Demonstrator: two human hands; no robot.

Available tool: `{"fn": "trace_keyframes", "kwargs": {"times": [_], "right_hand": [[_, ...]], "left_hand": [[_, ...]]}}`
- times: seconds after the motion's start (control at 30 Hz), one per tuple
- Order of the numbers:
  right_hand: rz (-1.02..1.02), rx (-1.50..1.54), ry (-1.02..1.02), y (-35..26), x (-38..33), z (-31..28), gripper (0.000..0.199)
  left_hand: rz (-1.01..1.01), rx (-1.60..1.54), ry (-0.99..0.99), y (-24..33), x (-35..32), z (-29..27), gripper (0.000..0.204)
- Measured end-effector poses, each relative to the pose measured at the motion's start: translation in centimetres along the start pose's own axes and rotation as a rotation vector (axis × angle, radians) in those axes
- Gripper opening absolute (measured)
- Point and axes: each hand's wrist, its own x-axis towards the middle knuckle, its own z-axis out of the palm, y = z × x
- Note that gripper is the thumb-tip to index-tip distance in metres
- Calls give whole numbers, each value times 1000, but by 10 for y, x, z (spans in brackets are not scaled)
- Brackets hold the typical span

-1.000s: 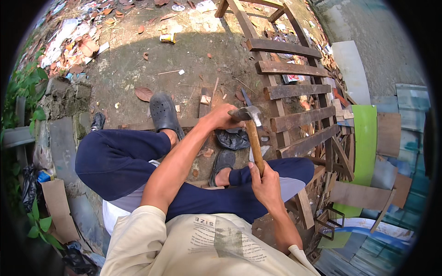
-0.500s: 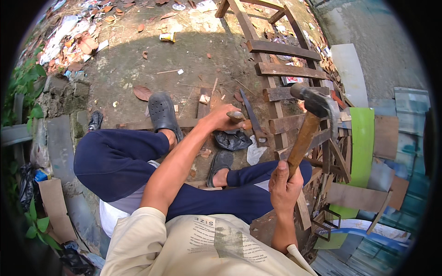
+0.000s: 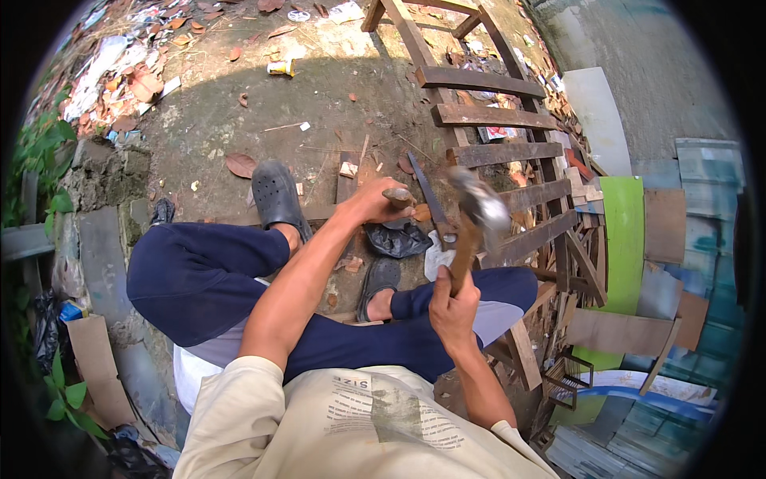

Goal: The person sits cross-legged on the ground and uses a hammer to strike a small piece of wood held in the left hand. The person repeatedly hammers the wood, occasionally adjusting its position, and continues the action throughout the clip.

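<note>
My left hand (image 3: 369,199) is closed around the wooden handle of what looks like a chisel (image 3: 396,196); the handle's rounded end points up, and its blade is hidden. Under and beside that hand, a long board (image 3: 319,212) lies crosswise, with a shorter dark wood piece (image 3: 346,177) running away from it. A hammer (image 3: 464,259) is gripped by the handle in my right hand (image 3: 455,313), its head raised and smeared by motion, to the right of the chisel. A handsaw (image 3: 429,191) lies on the ground beyond, partly covered by the hammer.
A black plastic bag (image 3: 397,239) and a white scrap (image 3: 436,259) lie between my hands. On the right stands a slatted wooden frame (image 3: 495,116), with a green panel (image 3: 621,239) past it. My feet wear dark clogs (image 3: 278,195). Leaves and litter (image 3: 112,72) are scattered at far left.
My right hand and the hammer have swung left and closer to the chisel. The left hand keeps its grip in nearly the same place, while the whole view has shifted slightly.
</note>
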Motion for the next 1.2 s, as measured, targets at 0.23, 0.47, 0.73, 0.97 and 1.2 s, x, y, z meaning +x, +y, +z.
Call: {"fn": "trace_keyframes", "kwargs": {"times": [0.23,0.47,0.73,0.97,1.2], "right_hand": [[109,79,-85,-33,11,-31,29],[133,-180,-234,-17,23,-10,27],[81,-233,-305,31,1,7,30],[-63,205,-18,-51,4,-14,29],[176,63,-245,-40,11,-20,28]], "left_hand": [[-21,-16,-47,-10,-7,-1,32],[-21,72,-78,5,-2,-6,31],[-37,-59,-22,15,-3,-2,26],[62,15,93,-10,-14,2,31],[-42,-11,-20,1,-19,0,31]]}}
